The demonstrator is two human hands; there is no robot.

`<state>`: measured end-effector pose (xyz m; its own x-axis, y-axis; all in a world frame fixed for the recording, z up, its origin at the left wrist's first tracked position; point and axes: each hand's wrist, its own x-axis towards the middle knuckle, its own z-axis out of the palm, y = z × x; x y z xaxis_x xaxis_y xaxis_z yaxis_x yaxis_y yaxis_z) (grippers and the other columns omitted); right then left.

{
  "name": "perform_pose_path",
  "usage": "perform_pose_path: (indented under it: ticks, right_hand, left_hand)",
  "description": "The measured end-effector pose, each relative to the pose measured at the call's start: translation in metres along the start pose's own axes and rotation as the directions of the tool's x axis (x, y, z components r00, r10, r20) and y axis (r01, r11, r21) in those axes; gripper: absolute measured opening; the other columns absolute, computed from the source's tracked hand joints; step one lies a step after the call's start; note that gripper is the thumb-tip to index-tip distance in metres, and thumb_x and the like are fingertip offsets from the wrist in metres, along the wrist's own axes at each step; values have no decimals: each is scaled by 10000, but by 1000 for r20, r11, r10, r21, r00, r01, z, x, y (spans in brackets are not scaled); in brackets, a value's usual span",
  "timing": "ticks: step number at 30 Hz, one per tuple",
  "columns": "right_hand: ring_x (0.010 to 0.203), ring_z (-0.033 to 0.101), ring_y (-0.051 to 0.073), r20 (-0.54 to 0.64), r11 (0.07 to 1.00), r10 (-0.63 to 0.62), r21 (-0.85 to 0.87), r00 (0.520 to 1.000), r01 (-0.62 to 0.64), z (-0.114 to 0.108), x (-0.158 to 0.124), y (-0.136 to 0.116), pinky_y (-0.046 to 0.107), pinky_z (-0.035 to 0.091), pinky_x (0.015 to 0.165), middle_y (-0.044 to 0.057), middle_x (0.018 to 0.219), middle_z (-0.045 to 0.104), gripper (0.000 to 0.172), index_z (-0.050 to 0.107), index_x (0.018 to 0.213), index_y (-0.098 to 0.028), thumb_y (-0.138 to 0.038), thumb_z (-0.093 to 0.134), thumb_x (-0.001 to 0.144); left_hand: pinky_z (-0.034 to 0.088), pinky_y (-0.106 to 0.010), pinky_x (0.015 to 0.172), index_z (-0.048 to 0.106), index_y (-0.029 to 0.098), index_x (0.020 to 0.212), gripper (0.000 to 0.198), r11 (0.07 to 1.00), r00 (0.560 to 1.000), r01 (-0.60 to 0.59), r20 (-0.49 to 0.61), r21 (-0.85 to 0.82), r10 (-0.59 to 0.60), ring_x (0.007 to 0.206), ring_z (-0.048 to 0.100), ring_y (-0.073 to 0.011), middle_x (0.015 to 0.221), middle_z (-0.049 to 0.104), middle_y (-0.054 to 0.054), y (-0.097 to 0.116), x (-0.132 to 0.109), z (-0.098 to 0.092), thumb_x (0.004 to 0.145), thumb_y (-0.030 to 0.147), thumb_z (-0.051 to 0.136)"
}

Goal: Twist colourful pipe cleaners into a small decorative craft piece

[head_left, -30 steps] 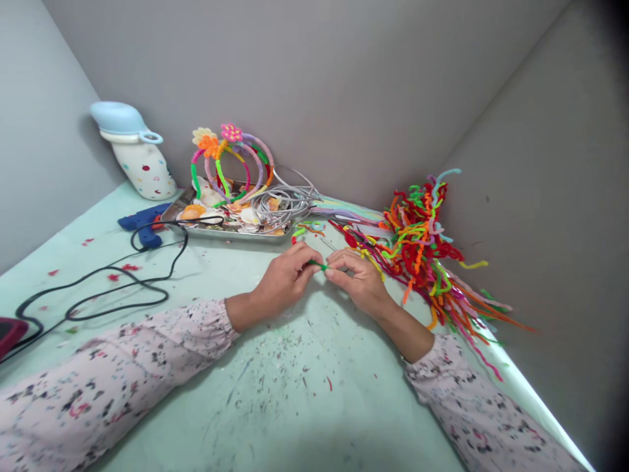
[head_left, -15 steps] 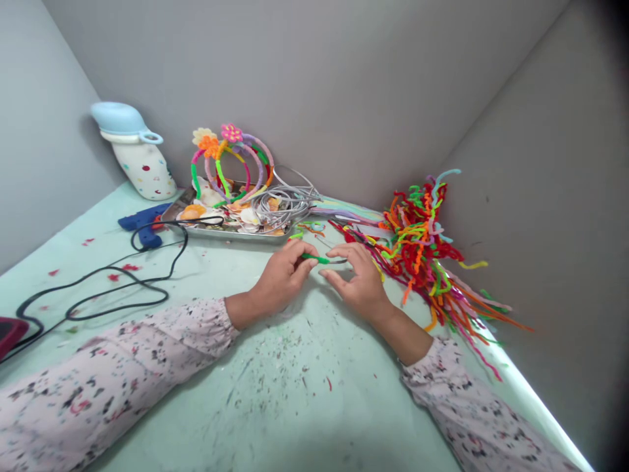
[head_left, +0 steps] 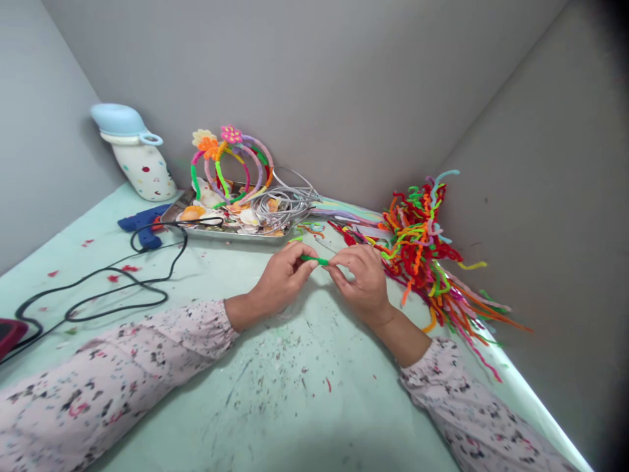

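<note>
A short green pipe cleaner [head_left: 314, 260] lies across the gap between my hands, above the middle of the pale green table [head_left: 314, 393]. My left hand [head_left: 285, 275] pinches its left end between fingers and thumb. My right hand [head_left: 361, 278] holds the other end, and that end disappears inside the fingers. Both sleeves are pale pink with a dark speckled print. A few small pipe cleaner scraps [head_left: 307, 229] lie just beyond my hands.
A metal tray [head_left: 226, 236] of shells and silver wire stands behind, with pipe cleaner hoops [head_left: 230, 164] on it. A blue glue gun [head_left: 145, 226] trails a black cord leftward. A heap of colourful pipe cleaners [head_left: 417, 255] lies at right, and a bottle [head_left: 137, 157] stands in the corner.
My hands have closed in on the green pipe cleaner. My right hand, loose beside its end earlier, now grips it, and the piece looks shorter between my fingers.
</note>
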<state>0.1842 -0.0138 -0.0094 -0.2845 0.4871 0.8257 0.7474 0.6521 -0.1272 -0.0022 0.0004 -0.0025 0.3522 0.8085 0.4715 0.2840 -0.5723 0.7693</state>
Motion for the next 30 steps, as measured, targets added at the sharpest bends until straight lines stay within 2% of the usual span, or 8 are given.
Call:
perform_pose_path:
  ticks: [12,20,24,30]
  right_hand:
    - [843,587,181,-26,1000,7,5,1000,-7,-2,1,-2,365,427,802,17,850,683,93,640,890,-243,-200,671,813]
    - [849,594,182,-13,999,15,48,1000,-15,-3,0,-2,366,425,804,11,860,691,120,664,908,-264,-192,662,813]
    - [867,597,189,33,975,128,179,991,-132,-3,1,-5,375,433,821,30,915,678,188,627,984,-231,-178,639,804]
    - [846,585,188,203,892,272,314,940,-326,-2,0,-1,374,440,820,25,850,647,77,641,890,-213,-214,591,832]
  left_hand:
    - [397,-243,627,598,164,897,164,998,1000,28,1,-48,-28,669,498,-113,739,553,0,1,0,1,900,309,522]
    - [392,-242,633,610,164,867,146,1000,1000,12,-3,-25,-12,670,499,-113,726,555,2,1,1,0,894,283,530]
    - [394,-248,642,605,165,869,148,1000,1000,-1,1,-18,1,705,505,-126,751,557,-6,1,0,-1,896,286,524]
    - [396,-256,650,593,164,867,133,1000,1000,-2,3,0,2,732,505,-135,764,556,-11,1,0,-1,894,272,520]
